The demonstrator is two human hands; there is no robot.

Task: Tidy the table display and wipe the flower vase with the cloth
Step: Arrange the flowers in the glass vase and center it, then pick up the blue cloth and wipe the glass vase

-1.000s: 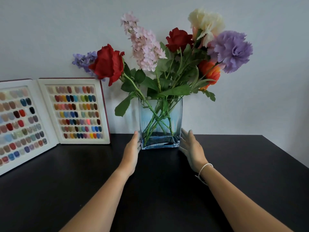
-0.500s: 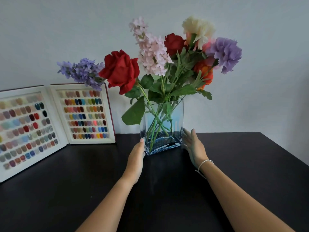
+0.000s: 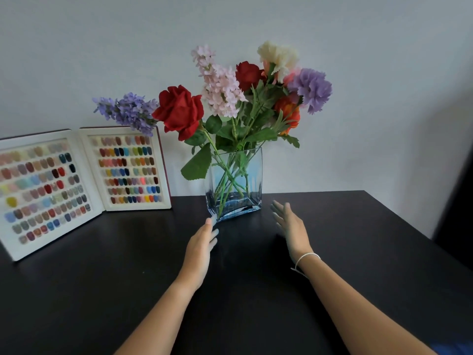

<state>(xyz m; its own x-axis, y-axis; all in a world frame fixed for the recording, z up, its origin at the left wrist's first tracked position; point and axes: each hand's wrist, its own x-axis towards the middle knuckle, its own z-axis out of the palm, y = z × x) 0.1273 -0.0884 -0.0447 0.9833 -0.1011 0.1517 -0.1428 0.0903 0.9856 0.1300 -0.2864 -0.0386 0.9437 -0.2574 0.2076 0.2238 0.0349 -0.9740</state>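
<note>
My left hand (image 3: 201, 248): flat, fingers spread, fingertips near the rectangular clear glass vase (image 3: 252, 172).
My right hand (image 3: 291, 226): spread flat, right of the vase, apart from it.

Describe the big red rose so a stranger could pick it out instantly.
Start at the clear rectangular glass vase on the black table. The large red rose leans out to its left, beside the purple lavender-like sprig. It hangs lower and looks bigger than the other red bloom.

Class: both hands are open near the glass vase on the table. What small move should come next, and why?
Probably fetch a cloth: no cloth is in view, both the left hand and right hand are empty, and the vase seems released.
</note>
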